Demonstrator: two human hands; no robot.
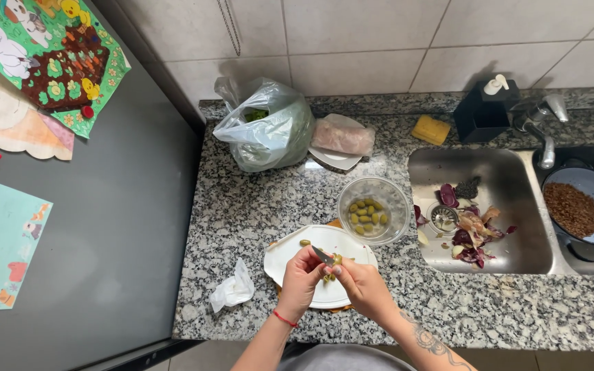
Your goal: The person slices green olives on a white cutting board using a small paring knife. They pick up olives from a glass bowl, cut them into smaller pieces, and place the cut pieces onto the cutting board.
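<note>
The left hand [302, 273] pinches an olive [337, 260] in a closed grip above the white board [290, 255]; the right hand [360, 282] grips a small knife [322, 256], its blade touching the olive. A slip looks likely to nick the left fingertips, since blade and fingers sit so close. One olive lies on the board; a glass bowl [374, 209] of olives stands just beside, the sink [510, 206] holds scraps, and a crumpled tissue [233, 288] rests on the worktop [242, 206].

One bowl [374, 209], one plate [290, 257]

Translucent plastic bag [267, 127] with greens, back of counter; beside it, clear-wrapped pinkish packet [344, 137] on white plate [331, 159].
</note>
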